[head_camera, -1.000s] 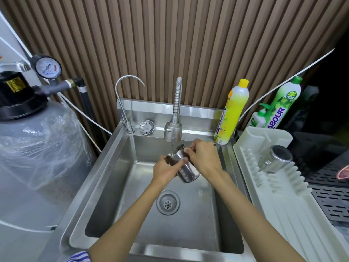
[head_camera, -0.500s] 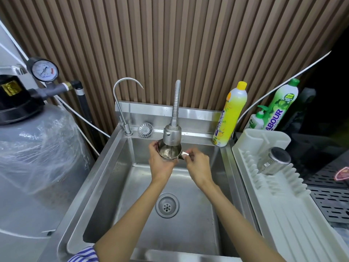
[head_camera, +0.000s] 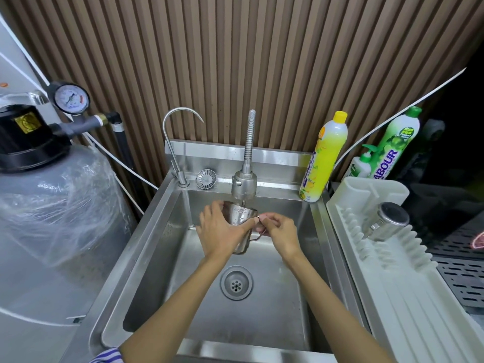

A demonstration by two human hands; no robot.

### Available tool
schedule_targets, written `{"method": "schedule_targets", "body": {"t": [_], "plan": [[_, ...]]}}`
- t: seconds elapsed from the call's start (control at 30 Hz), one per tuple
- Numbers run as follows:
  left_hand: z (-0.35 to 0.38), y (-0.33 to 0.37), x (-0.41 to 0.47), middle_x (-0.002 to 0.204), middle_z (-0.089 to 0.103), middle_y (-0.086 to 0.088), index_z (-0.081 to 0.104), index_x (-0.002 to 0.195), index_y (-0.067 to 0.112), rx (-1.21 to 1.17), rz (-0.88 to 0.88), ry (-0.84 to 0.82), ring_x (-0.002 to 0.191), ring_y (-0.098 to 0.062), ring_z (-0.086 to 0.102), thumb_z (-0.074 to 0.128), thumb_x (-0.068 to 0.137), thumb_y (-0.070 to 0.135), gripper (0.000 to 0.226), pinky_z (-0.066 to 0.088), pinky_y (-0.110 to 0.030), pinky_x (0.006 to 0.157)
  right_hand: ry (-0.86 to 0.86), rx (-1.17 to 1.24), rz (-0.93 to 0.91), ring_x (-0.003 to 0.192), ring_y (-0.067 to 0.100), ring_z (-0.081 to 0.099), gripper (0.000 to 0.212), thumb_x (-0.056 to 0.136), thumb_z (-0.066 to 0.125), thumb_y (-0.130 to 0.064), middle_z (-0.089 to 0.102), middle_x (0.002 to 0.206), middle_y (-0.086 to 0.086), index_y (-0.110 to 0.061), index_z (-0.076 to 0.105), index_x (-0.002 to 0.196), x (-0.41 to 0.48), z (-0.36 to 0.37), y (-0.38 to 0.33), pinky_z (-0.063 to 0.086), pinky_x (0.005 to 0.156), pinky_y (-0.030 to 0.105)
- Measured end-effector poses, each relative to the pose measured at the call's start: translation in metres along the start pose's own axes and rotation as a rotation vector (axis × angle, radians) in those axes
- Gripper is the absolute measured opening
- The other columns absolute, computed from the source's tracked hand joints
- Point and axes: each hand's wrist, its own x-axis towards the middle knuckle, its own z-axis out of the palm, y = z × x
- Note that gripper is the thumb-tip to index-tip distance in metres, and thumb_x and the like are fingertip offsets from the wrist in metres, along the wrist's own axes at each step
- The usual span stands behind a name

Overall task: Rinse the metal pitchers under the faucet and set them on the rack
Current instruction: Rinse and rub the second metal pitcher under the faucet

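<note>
Above the steel sink [head_camera: 146,258] at lower centre, left of the white rack [head_camera: 392,284] bearing one pitcher [head_camera: 387,221], a second pitcher [head_camera: 242,218] is being held under the faucet [head_camera: 244,183] at mid-frame, left hand [head_camera: 220,231] curling round its body, right hand [head_camera: 281,229] pinching its handle.

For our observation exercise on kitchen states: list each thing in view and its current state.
Held pitcher: mouth up under the faucet.
Left hand: grips the pitcher's body.
Right hand: pinches its handle.
Second pitcher: tipped over on the rack, base showing.
Yellow bottle: upright, capped.
Drain: unplugged.
</note>
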Motion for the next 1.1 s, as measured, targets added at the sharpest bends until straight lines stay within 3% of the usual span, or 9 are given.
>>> {"method": "schedule_targets", "body": {"t": [0.1,0.23,0.33,0.43,0.57,0.7,0.83,0.97,1.1], "plan": [[0.004,0.005,-0.006,0.102,0.054,0.003,0.050,0.100,0.019,-0.137,-0.097,-0.045,0.106,-0.021,0.054,0.071,0.052,0.071,0.073,0.044,-0.041,0.091,0.030,-0.175,-0.068,0.051,0.000,0.061,0.012,0.089,0.059,-0.012,0.069,0.072,0.008,-0.006,0.069,0.086,0.002,-0.011,-0.015,0.053,0.067,0.016],[0.013,0.008,-0.011,0.088,0.062,0.009,0.051,0.087,0.024,-0.383,-0.242,-0.147,0.092,-0.016,0.061,0.072,0.054,0.068,0.059,0.044,-0.027,0.073,0.030,-0.389,-0.171,0.060,0.013,0.064,0.011,0.084,0.065,-0.023,0.070,0.072,0.009,-0.014,0.067,0.078,0.007,-0.022,-0.041,0.052,0.071,0.028],[0.021,0.008,-0.010,0.089,0.065,0.011,0.058,0.093,0.023,-0.549,-0.305,-0.254,0.095,-0.013,0.062,0.074,0.056,0.064,0.058,0.047,-0.026,0.078,0.047,-0.585,-0.273,0.072,0.019,0.067,0.017,0.081,0.068,-0.028,0.072,0.077,0.008,-0.012,0.069,0.082,0.007,-0.025,-0.057,0.054,0.072,0.031],[0.025,0.006,-0.004,0.108,0.068,-0.005,0.060,0.109,0.012,-0.700,-0.290,-0.365,0.100,-0.015,0.063,0.080,0.057,0.051,0.068,0.050,-0.031,0.090,0.038,-0.692,-0.346,0.074,0.017,0.067,0.012,0.079,0.069,-0.029,0.073,0.079,0.005,-0.017,0.070,0.082,0.002,-0.026,-0.064,0.054,0.071,0.030],[0.026,0.002,0.004,0.114,0.063,-0.006,0.047,0.117,0.008,-0.828,-0.271,-0.341,0.099,-0.013,0.060,0.085,0.062,0.016,0.067,0.044,-0.019,0.078,0.006,-0.705,-0.356,0.081,0.020,0.068,0.015,0.081,0.068,-0.021,0.073,0.086,0.008,-0.014,0.069,0.093,-0.003,-0.026,-0.060,0.055,0.073,0.031],[0.025,0.000,0.007,0.107,0.058,0.003,0.042,0.114,0.021,-0.698,-0.196,-0.220,0.100,-0.014,0.057,0.087,0.056,0.012,0.074,0.042,-0.020,0.083,-0.040,-0.644,-0.326,0.091,0.023,0.067,0.021,0.083,0.060,-0.008,0.073,0.095,0.009,-0.012,0.069,0.101,-0.006,-0.018,-0.044,0.054,0.084,0.035],[0.020,-0.004,0.002,0.108,0.055,0.003,0.044,0.122,0.015,-0.576,-0.048,-0.092,0.097,-0.012,0.054,0.087,0.054,0.007,0.081,0.037,-0.001,0.073,-0.071,-0.566,-0.300,0.096,0.025,0.067,0.036,0.082,0.057,0.001,0.073,0.100,0.012,-0.010,0.065,0.115,-0.005,-0.004,-0.029,0.052,0.090,0.034],[0.012,-0.006,-0.001,0.113,0.047,0.002,0.047,0.125,0.010,-0.363,0.154,0.029,0.104,-0.017,0.051,0.083,0.054,0.003,0.079,0.036,-0.013,0.086,-0.112,-0.357,-0.203,0.065,-0.010,0.063,0.042,0.080,0.057,0.009,0.071,0.087,0.001,-0.011,0.064,0.117,-0.007,0.009,-0.013,0.046,0.073,0.000],[0.001,-0.007,0.000,0.121,0.049,-0.006,0.049,0.127,0.013,-0.117,0.260,0.048,0.112,-0.025,0.048,0.084,0.055,0.018,0.080,0.042,-0.034,0.095,-0.115,-0.183,-0.095,0.075,0.000,0.061,0.049,0.083,0.055,0.008,0.066,0.084,-0.003,-0.015,0.057,0.126,-0.008,0.015,-0.002,0.046,0.075,0.002]]}}
